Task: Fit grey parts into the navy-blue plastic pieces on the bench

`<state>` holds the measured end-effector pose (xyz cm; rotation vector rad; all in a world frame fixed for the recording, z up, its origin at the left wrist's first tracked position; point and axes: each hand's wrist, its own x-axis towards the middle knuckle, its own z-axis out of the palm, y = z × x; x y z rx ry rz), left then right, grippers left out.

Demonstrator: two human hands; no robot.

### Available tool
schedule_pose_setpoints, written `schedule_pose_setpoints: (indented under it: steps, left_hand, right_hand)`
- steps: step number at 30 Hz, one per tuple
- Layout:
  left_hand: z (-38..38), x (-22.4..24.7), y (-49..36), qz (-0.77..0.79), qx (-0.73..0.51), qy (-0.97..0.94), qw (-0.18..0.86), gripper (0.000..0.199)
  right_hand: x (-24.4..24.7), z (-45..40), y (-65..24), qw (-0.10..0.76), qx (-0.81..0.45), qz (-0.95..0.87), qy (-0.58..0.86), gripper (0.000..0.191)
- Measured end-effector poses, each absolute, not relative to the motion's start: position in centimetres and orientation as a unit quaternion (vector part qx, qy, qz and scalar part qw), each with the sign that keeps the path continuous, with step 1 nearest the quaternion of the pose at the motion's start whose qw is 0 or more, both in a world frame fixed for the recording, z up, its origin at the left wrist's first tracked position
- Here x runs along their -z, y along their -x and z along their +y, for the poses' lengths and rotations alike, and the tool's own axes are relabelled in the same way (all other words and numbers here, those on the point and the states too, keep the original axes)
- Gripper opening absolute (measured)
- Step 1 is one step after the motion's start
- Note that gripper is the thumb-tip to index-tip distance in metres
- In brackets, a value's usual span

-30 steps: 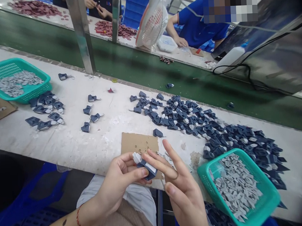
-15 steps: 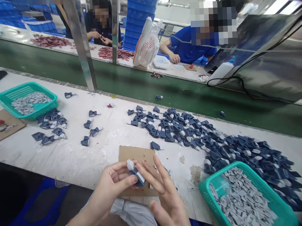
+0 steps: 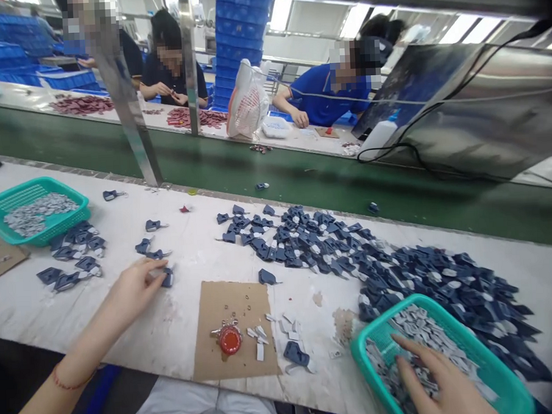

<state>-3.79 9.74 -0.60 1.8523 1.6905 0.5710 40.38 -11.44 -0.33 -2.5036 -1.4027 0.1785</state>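
Note:
My left hand (image 3: 135, 289) is over the left part of the table, its fingertips closed on a small dark blue plastic piece (image 3: 168, 277) at the table surface. Other blue pieces with pale tips, such as one blue piece (image 3: 153, 225), lie just beyond it. My right hand (image 3: 441, 380) reaches into a green basket (image 3: 362, 350) at the lower right, thumb and fingers apart among small light grey pieces (image 3: 416, 320). Between my hands lies a cardboard sheet (image 3: 205, 362) with a round red object (image 3: 230, 339), tiny metal rings and pale strips on it.
A large heap of blue pieces (image 3: 332, 235) spreads across the right side of the table. A second green basket (image 3: 70, 225) stands at the left beside a small blue cluster (image 3: 78, 240). Past the green strip (image 3: 201, 167), co-workers sit at another table. A metal post (image 3: 138, 137) rises at the back edge.
My hands have parted from in front of me. The left carried the blue piece leftward down to the table; the right moved into the right basket. The red round object is now uncovered.

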Motion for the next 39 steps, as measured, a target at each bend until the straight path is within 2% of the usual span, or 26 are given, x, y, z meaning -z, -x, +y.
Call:
schedule_pose_setpoints:
  steps: [4, 6, 11, 15, 20, 23, 26, 33, 39]
  left_hand:
    - [10.6, -1.3, 2.6, 0.623, -0.105, -0.76, 0.151, 0.048]
    - [11.2, -1.8, 1.1, 0.606, -0.081, -0.781, 0.127, 0.048]
    - [11.5, 0.3, -1.7, 0.518, -0.023, -0.853, 0.052, 0.048]
    - [11.2, 2.7, 0.2, 0.502, -0.027, -0.863, -0.048, 0.05]
    - [13.1, 2.5, 2.1, 0.475, -0.052, -0.875, -0.084, 0.048]
    - [16.1, 1.1, 0.0, 0.461, -0.081, -0.882, -0.058, 0.044]
    - [20.9, -0.2, -4.2, 0.437, -0.137, -0.888, 0.041, 0.043]
    - [33.2, 0.3, -13.8, 0.46, -0.169, -0.868, 0.074, 0.043]
    - [35.4, 0.9, -15.8, 0.505, -0.157, -0.836, 0.149, 0.028]
  right_hand:
    - [0.8, -11.8, -41.0, 0.122, -0.097, -0.51, 0.846, 0.046]
    - [0.3, -11.6, -40.7, 0.123, -0.116, -0.507, 0.845, 0.044]
    - [-1.1, -10.9, -39.7, 0.162, -0.163, -0.487, 0.842, 0.037]
    - [-0.9, -10.1, -39.4, 0.167, -0.226, -0.476, 0.833, 0.034]
    - [-0.2, -9.1, -40.3, 0.146, -0.249, -0.475, 0.831, 0.036]
    - [0.3, -8.7, -41.0, 0.135, -0.252, -0.49, 0.824, 0.036]
    - [0.8, -8.6, -41.5, 0.142, -0.251, -0.51, 0.811, 0.034]
    - [0.7, -9.0, -42.8, 0.173, -0.268, -0.422, 0.849, 0.038]
    - [-1.3, -8.2, -41.4, 0.164, -0.283, -0.418, 0.848, 0.034]
